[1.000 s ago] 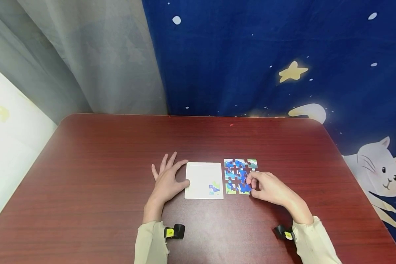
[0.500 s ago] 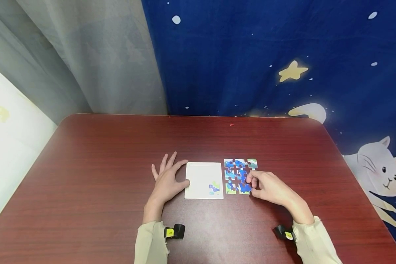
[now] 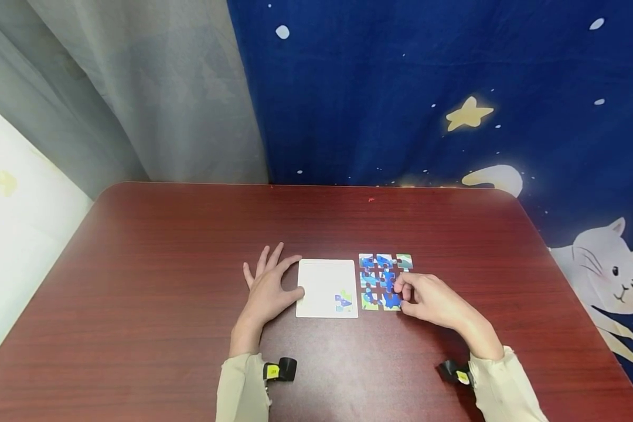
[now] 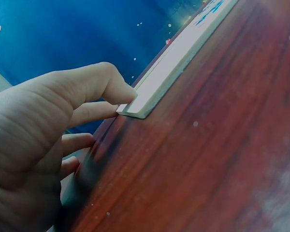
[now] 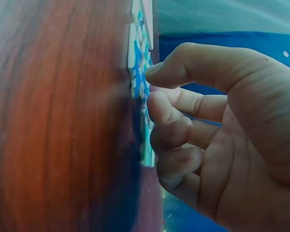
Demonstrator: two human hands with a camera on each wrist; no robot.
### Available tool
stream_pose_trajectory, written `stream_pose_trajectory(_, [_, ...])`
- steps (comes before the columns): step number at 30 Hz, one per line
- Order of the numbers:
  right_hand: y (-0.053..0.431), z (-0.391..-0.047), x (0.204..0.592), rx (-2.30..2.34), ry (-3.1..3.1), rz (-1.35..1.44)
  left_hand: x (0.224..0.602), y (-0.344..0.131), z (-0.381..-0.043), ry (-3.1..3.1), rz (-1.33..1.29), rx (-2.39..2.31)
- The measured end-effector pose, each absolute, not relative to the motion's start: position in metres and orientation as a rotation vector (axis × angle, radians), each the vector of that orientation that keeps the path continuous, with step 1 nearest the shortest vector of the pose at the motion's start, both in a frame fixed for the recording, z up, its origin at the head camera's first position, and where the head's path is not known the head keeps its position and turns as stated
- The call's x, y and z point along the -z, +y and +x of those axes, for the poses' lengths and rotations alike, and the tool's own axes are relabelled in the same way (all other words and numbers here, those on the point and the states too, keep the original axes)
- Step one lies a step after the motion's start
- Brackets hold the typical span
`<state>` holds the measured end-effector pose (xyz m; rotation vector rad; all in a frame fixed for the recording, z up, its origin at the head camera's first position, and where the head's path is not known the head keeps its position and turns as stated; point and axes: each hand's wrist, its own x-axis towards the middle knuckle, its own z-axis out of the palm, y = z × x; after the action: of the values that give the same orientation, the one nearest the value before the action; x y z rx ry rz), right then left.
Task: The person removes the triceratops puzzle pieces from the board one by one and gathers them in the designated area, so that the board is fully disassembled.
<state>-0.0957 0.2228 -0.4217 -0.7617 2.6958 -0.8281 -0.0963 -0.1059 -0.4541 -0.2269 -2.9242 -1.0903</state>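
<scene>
A white square puzzle board (image 3: 316, 281) lies flat on the table, with a blue and green jigsaw piece (image 3: 343, 302) in its lower right corner. My left hand (image 3: 266, 296) rests at the board's left side: thumb on the left edge, index fingertip at the upper left corner, the other fingers spread. Just right of the board, blue jigsaw pieces (image 3: 368, 279) lie in rows. Over their right side is my right hand (image 3: 429, 300), fingers loosely curled. In the right wrist view its thumb (image 5: 171, 67) tip is right at a blue piece, with a gap to the index finger. The hand hides part of the right column.
The dark red wooden table (image 3: 190, 234) extends widely around the board and pieces. A small red speck (image 3: 371, 200) lies near its far edge. Behind it hang a grey curtain (image 3: 179, 105) and a blue curtain (image 3: 358, 94) with a star and a cat.
</scene>
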Motion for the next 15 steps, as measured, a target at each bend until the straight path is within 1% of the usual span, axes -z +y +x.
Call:
stream_pose_trajectory(6, [0.206, -0.094, 0.413, 0.846, 2.664, -0.825, 0.455, -0.105, -0.097, -2.931, -0.23, 1.088])
stream_pose_trajectory(12, [0.169, -0.095, 0.406, 0.743, 2.667, -0.982, 0.455, -0.106, -0.097, -2.925, -0.226, 1.086])
stream_pose_trajectory(15, [0.153, -0.094, 0.405, 0.676, 2.688, -0.99, 0.455, -0.106, -0.096, -2.924, -0.222, 1.084])
